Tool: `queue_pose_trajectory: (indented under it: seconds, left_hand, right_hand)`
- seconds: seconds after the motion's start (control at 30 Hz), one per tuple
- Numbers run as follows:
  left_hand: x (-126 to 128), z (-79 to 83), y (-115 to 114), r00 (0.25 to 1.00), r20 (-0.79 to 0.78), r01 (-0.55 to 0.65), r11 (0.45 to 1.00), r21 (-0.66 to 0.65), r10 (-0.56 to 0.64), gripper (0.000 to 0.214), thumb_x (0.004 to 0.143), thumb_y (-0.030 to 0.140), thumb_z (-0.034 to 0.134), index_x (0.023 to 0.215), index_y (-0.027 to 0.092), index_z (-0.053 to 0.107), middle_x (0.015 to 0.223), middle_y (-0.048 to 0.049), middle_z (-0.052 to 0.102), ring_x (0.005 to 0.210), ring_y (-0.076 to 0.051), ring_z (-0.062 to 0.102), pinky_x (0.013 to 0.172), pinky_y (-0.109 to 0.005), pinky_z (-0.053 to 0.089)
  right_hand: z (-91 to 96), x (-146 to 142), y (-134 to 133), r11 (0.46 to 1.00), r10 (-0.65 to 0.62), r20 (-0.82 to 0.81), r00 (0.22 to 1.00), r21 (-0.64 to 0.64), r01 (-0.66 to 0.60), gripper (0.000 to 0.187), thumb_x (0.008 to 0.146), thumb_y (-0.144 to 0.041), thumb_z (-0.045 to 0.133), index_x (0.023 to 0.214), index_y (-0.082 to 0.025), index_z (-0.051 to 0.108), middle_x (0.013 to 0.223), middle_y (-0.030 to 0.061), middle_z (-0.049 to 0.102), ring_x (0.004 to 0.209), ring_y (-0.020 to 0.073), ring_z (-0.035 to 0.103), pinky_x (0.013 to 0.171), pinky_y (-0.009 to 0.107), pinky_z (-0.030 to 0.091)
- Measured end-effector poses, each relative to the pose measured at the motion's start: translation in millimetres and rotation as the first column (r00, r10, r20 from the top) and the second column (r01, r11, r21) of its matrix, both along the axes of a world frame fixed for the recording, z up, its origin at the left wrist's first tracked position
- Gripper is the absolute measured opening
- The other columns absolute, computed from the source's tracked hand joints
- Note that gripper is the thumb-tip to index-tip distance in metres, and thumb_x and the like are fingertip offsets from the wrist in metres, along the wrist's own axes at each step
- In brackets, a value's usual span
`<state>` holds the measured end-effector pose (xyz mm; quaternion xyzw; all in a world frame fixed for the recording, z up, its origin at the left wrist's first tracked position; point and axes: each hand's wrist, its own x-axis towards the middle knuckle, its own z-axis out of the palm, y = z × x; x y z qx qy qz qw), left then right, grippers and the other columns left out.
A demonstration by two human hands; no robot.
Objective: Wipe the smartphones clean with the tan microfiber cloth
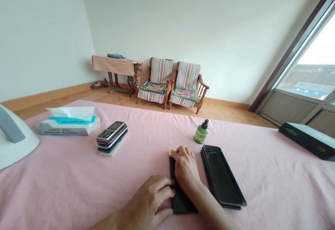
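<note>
A black smartphone [181, 202] lies flat on the pink-covered table [146, 163] in front of me. My left hand [150, 200] steadies it, with fingers and thumb against its left edge. Over its upper part, my right hand [186, 170] is closed around a small yellow piece [171, 153], perhaps a cloth or sponge, pressed at the top end; most of it is hidden under the fingers. Just right of that hand is a stack of smartphones [222, 176], its top one screen up. Behind them stands a green spray bottle [201, 132] with a black top.
To the left are a stack of keypad phones [112, 132], a tissue pack [68, 123] and part of a white appliance [15, 139]. A black box [305, 141] sits at the right edge. Beyond the table are two wooden armchairs [161, 80] and a cloth-covered sewing table [113, 65].
</note>
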<state>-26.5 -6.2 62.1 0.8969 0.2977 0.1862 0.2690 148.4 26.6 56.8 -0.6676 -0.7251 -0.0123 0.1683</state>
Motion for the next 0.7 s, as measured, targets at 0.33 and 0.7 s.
queue_pose_trajectory:
  seconds: [0.33,0.7]
  left_hand:
    - [1.8,1.5,0.0,0.999,-0.037,0.006,1.000,0.019,-0.005,0.037,0.075,0.005,0.073,0.108,0.020,0.065,0.121,-0.0059,0.060,0.113,-0.024,0.054,0.101,-0.038,0.044]
    - [-1.7,-2.1,0.7,1.000,-0.009,0.003,0.999,0.047,-0.003,0.042,0.071,0.009,0.077,0.109,0.021,0.064,0.124,-0.0055,0.059,0.112,-0.025,0.055,0.099,-0.038,0.046]
  right_hand:
    - [0.0,1.6,1.0,0.999,-0.042,-0.001,0.999,0.005,0.042,0.032,0.086,-0.006,0.043,0.100,-0.021,0.068,0.096,0.0091,0.060,0.092,0.0227,0.049,0.077,0.032,0.033]
    - [-2.9,10.6,3.4,0.998,-0.064,0.000,0.998,0.022,0.064,0.035,0.086,-0.004,0.041,0.102,-0.021,0.068,0.097,0.0098,0.060,0.092,0.0237,0.049,0.077,0.034,0.034]
